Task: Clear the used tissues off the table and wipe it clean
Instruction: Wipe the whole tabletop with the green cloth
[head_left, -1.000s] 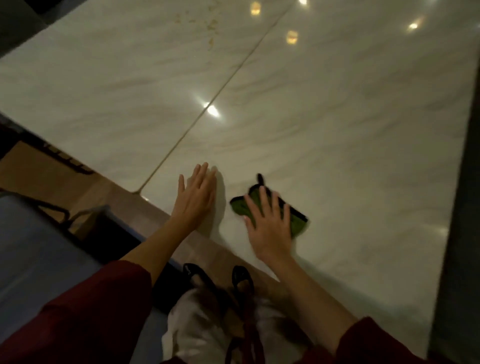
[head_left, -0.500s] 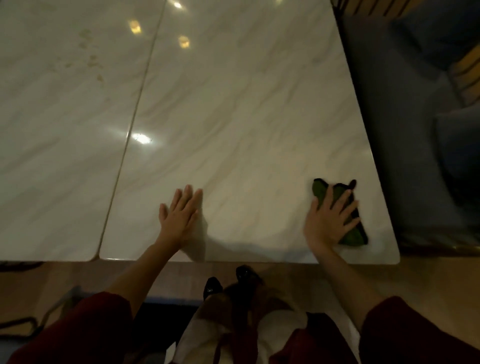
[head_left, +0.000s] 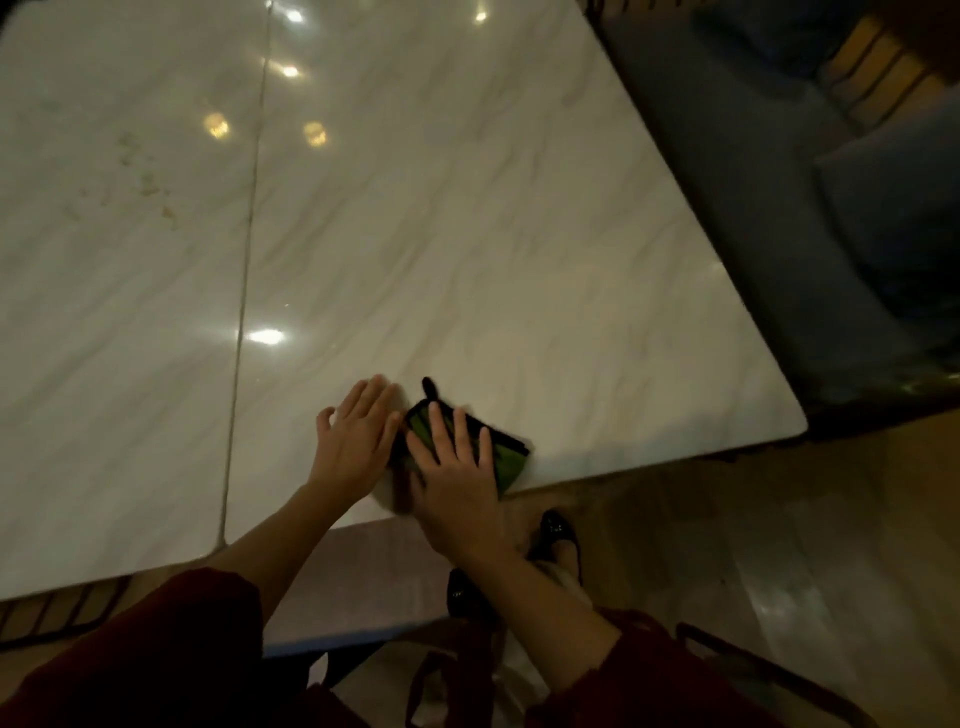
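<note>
Fingers spread and straight, the right hand (head_left: 457, 483) presses flat on the green cloth (head_left: 506, 460) near the table (head_left: 519, 234) front edge. The left hand (head_left: 358, 441) lies open, palm down, just beside it.

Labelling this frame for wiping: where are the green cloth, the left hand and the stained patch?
green cloth (head_left: 511, 460), head view, bare right end.
left hand (head_left: 357, 439), head view, back of hand.
stained patch (head_left: 149, 183), head view, its middle.
</note>
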